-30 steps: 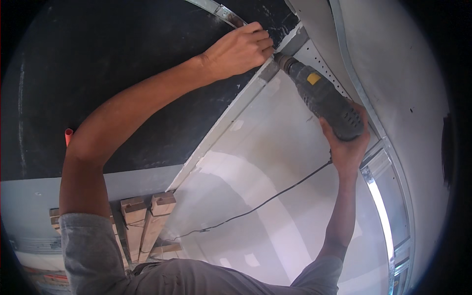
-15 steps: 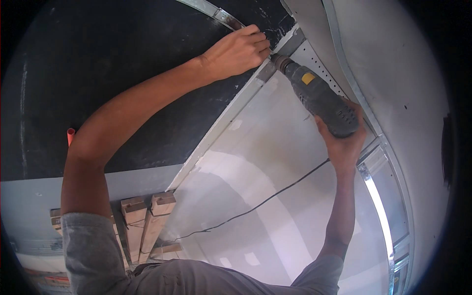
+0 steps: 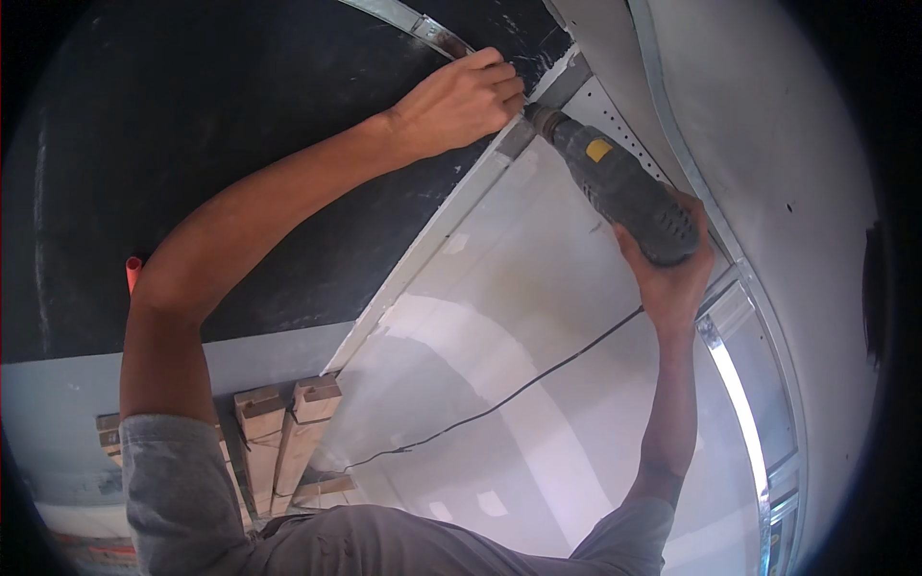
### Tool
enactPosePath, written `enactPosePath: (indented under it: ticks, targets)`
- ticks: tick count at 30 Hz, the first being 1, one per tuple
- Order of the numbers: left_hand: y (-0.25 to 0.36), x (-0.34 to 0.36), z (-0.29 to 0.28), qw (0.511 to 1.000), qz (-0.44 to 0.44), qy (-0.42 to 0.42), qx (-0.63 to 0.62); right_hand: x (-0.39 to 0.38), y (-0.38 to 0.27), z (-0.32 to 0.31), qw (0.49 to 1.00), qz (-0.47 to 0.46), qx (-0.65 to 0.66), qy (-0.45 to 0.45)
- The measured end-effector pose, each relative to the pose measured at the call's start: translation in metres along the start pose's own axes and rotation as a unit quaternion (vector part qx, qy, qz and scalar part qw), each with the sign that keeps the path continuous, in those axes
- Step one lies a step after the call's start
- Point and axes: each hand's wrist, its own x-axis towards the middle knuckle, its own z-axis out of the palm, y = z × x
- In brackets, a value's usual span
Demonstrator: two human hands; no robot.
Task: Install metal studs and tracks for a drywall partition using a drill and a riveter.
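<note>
My left hand [image 3: 466, 101] is closed at the top centre, fingers curled at the white-edged border of a dark panel [image 3: 173, 134], beside a short metal channel [image 3: 432, 34]; what its fingertips hold is hidden. My right hand [image 3: 672, 278] grips a grey drill [image 3: 624, 182] with a yellow label. The drill's chuck points up-left and is close beside my left fingers, at the white edge strip [image 3: 423, 240]; its tip is too hidden to tell whether it touches.
A dark cord [image 3: 519, 389] runs down-left from the drill over white boards [image 3: 461, 336]. Wooden pieces [image 3: 298, 422] are at lower left, near a red tube [image 3: 133, 271]. A perforated strip [image 3: 610, 125] and metal framing [image 3: 730, 365] line the right side.
Compared with a second ago, the drill, both hands and the upper panel edge appear shifted slightly left in the picture. Both grips look the same.
</note>
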Motion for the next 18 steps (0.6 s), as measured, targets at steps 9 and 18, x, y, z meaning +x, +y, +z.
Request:
enactPosePath:
  ticks: [9, 18]
  targets:
    - [-0.0008, 0.0009, 0.0039, 0.999, 0.008, 0.041, 0.027, 0.0008, -0.0016, -0.0031, 1.0, 0.016, 0.011, -0.004]
    - [-0.0009, -0.0004, 0.0004, 0.998, -0.005, 0.042, 0.041, -0.0033, -0.0077, -0.0034, 0.999, 0.017, 0.034, -0.009]
